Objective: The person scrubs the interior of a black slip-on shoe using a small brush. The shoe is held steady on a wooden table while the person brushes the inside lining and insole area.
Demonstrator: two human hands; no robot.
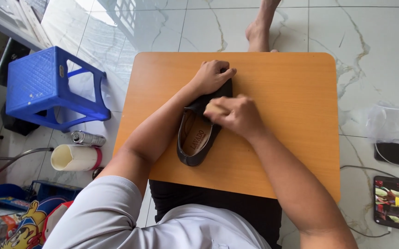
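Observation:
A black leather shoe [195, 140] with a tan insole lies on the small orange wooden table [291, 92], heel toward me, toe pointing away. My left hand [212, 76] is closed over the toe end and holds the shoe down. My right hand [235, 115] presses a small yellowish sponge or cloth [214, 107] against the shoe's upper; its fingers are curled around it and the hand is slightly blurred.
A blue plastic stool [47, 87] stands at the left on the marble floor. Beside it lie a metal can [87, 138] and a white cup [75, 157]. A phone with a lit screen [390, 201] and a plastic bag [393, 123] lie at the right. My bare foot [258, 32] shows beyond the table.

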